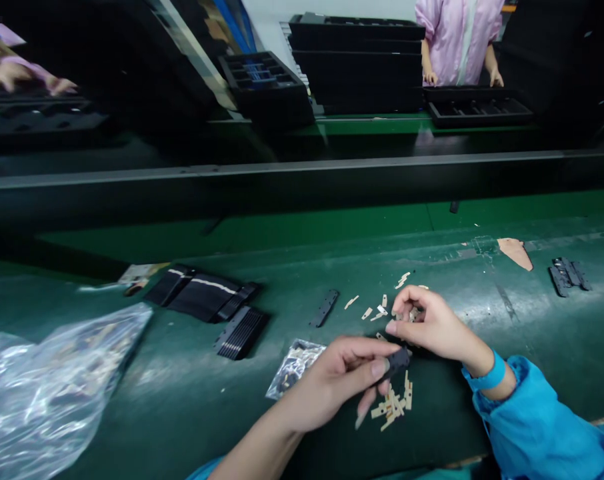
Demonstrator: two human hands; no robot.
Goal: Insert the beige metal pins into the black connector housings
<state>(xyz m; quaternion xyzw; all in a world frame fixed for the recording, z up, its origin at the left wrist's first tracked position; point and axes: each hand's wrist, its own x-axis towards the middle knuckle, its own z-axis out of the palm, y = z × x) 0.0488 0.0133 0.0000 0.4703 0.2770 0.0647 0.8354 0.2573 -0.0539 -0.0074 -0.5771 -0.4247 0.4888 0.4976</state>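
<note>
My left hand (339,380) is closed on a small black plastic part (398,363), held between thumb and fingers. Just beyond it, to the right, my right hand (429,323) has its fingers curled together; what sits between them is too small to make out. Small beige flat pieces (393,407) lie in a pile below the black part, and others (381,311) are scattered on the green table beside my right hand. A similar black part (325,308) rests flat left of these pieces.
A small clear bag (295,367) and a large plastic bag (57,393) lie left, with stacked black parts (202,293) behind. Black parts (569,276) and a tan scrap (515,253) lie right. Beyond a long rail (302,177), a person in pink (459,40) touches a black tray (479,110).
</note>
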